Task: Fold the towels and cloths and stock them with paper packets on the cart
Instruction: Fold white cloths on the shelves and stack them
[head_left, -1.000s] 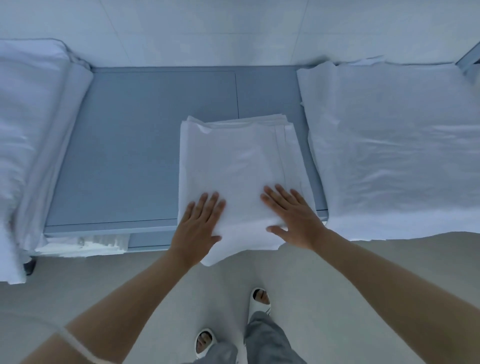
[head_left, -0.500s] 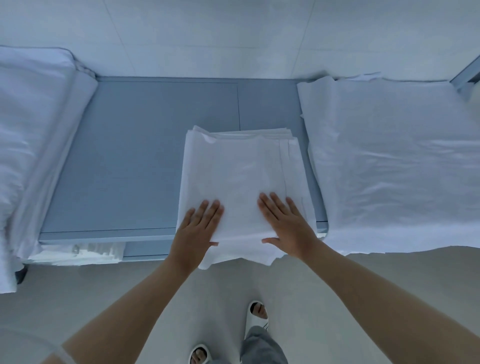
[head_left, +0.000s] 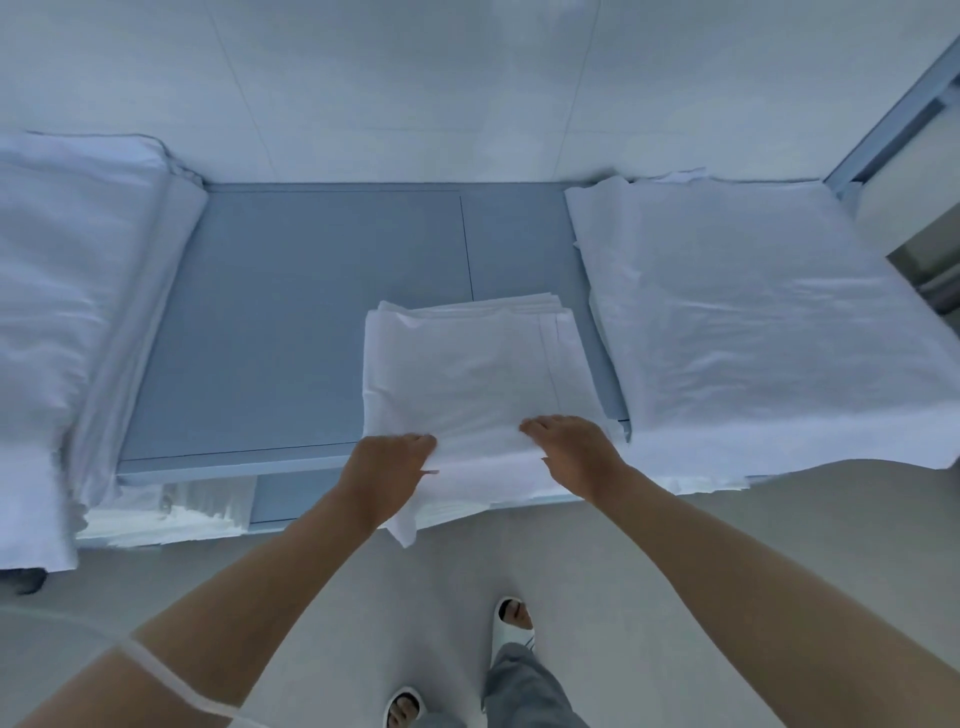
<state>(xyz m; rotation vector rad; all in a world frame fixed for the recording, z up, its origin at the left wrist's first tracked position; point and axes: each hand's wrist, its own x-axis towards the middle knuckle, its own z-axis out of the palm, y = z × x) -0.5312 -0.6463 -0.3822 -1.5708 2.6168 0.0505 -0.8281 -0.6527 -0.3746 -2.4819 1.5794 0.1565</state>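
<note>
A folded white cloth (head_left: 467, 374) lies on the grey-blue cart top (head_left: 291, 322), its near end hanging over the front edge. My left hand (head_left: 387, 467) grips the near edge of the cloth at its left side, fingers curled into the fabric. My right hand (head_left: 571, 447) grips the same near edge at its right side, fingers curled under. The fingertips of both hands are hidden in the cloth.
A large white cloth stack (head_left: 753, 322) covers the right part of the cart. Another pile of white cloth (head_left: 67, 312) lies at the left and hangs over the edge. White packets (head_left: 166, 512) sit on the shelf below. A tiled wall stands behind.
Both hands slid back from lying flat on the cloth to its near edge and curled their fingers round it. The view has tilted a little.
</note>
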